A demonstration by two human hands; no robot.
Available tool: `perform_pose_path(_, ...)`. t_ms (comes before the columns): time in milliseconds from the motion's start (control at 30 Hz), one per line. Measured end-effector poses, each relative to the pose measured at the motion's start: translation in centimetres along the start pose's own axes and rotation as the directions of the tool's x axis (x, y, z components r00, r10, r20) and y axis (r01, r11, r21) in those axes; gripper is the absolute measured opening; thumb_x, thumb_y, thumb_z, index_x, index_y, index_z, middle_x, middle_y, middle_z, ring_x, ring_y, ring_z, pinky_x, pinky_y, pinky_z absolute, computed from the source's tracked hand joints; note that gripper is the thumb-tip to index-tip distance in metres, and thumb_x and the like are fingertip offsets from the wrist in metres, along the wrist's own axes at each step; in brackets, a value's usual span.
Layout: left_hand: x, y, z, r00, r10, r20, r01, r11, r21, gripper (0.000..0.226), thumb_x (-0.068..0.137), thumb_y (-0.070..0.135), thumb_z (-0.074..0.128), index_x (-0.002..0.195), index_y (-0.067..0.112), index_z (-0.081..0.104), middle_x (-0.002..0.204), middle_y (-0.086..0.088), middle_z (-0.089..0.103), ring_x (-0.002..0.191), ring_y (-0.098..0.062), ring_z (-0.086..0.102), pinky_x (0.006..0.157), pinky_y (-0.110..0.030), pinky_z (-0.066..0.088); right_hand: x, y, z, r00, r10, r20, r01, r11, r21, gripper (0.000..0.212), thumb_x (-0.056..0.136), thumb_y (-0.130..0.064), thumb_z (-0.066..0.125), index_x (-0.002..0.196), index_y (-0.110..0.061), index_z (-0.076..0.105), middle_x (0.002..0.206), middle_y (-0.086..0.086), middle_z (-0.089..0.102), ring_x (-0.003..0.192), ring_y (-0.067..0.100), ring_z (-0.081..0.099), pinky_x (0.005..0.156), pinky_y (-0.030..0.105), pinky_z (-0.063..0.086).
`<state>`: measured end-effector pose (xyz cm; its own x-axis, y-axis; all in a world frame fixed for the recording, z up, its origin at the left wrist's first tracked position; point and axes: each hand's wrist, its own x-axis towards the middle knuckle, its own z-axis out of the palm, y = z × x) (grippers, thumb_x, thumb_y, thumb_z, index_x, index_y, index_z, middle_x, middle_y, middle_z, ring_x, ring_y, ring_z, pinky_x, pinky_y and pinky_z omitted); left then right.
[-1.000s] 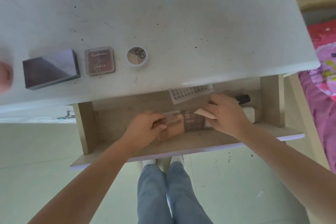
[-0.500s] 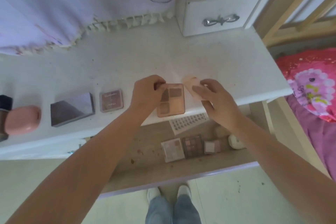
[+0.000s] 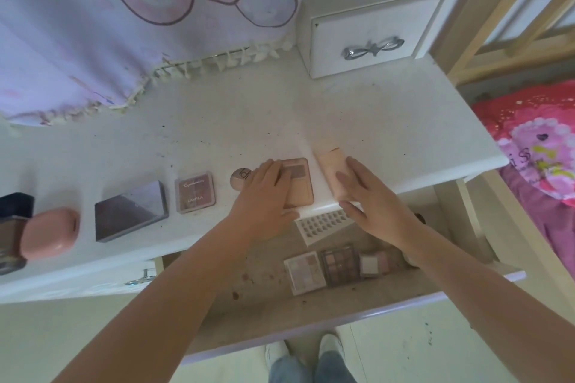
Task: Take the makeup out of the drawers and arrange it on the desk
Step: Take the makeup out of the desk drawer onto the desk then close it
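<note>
The left hand lies flat with fingers spread over a peach palette at the front edge of the white desk, just beside a round compact. The right hand pinches a pale pink tube lying next to the palette (its far end points away from the person). Three more palettes remain in the open drawer
</note>
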<state>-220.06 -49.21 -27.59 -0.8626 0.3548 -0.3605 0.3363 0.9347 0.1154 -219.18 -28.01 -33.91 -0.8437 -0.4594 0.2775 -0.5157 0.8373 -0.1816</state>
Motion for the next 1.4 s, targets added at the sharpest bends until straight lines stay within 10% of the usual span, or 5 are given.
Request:
perform_pose_path(433, 0.5, 0.4, -0.4, 0.999, -0.038, -0.012, 0.038, 0.999, -0.01, 0.065, 0.096, 0.03, 0.042, 0.146, 0.005, 0.01, 0.156, -0.011, 0.005, 0.145, -0.024, 0.0, 0.117, -0.032, 0.003, 1.9, -1.3, -1.1, 0.976, 0.106, 0.19, -0.125, 0.988, 0.092, 0.057, 0.087, -0.041, 0.038, 0.131, -0.007, 0.048, 0.138, 0.024, 0.043, 0.116, 0.038, 0.055, 0.089, 0.041, 0.05)
perform_pose_path(633, -4.3, 3.2, 5.9, 0.927, 0.236, -0.293, -0.275, 0.956, -0.1, 0.036, 0.081, 0.024, 0.042, 0.096, 0.005, 0.068, 0.097, -0.012, 0.069, 0.089, -0.027, 0.065, 0.079, -0.033, 0.053, -4.0, -1.6, -2.4, 0.979, 0.172, -0.106, -0.147, 0.966, 0.213, 0.039, 0.094, -0.027, 0.038, 0.098, 0.004, 0.062, 0.091, 0.023, 0.067, 0.088, 0.022, 0.058, 0.075, 0.023, 0.048)
perform_pose_path(767, -5.3, 4.1, 11.9, 0.985, 0.028, 0.172, 0.013, 0.972, -0.234, 0.039, 0.093, 0.018, 0.04, 0.131, 0.011, 0.043, 0.132, -0.009, 0.047, 0.121, -0.026, 0.043, 0.097, -0.035, 0.041, -9.7, -0.1, -1.2, 0.928, 0.203, 0.312, -0.258, 0.955, 0.145, 0.008, 0.073, -0.009, 0.062, 0.073, -0.005, 0.069, 0.063, 0.012, 0.065, 0.057, 0.026, 0.062, 0.049, 0.029, 0.048)
perform_pose_path(900, -2.7, 4.2, 14.8, 0.943, -0.204, 0.264, 0.262, 0.942, -0.209, 0.052, 0.091, 0.02, 0.049, 0.137, 0.011, 0.028, 0.139, -0.012, 0.033, 0.129, -0.027, 0.031, 0.104, -0.035, 0.032, -9.3, 0.9, 1.3, 0.631, 0.328, 0.703, -0.408, 0.911, -0.058, 0.027, 0.089, -0.02, 0.051, 0.112, -0.01, 0.062, 0.108, 0.014, 0.064, 0.1, 0.031, 0.057, 0.079, 0.036, 0.048)
perform_pose_path(1400, -3.7, 4.4, 12.0, 0.934, -0.255, 0.249, 0.304, 0.935, -0.185, 0.027, 0.095, 0.023, 0.041, 0.115, 0.014, 0.057, 0.114, -0.008, 0.059, 0.107, -0.024, 0.053, 0.081, -0.032, 0.043, -7.2, 0.7, 4.1, 0.626, 0.051, 0.778, -0.09, 0.996, 0.008, 0.024, 0.093, -0.023, 0.045, 0.11, -0.011, 0.058, 0.114, 0.01, 0.055, 0.105, 0.023, 0.051, 0.076, 0.028, 0.04)
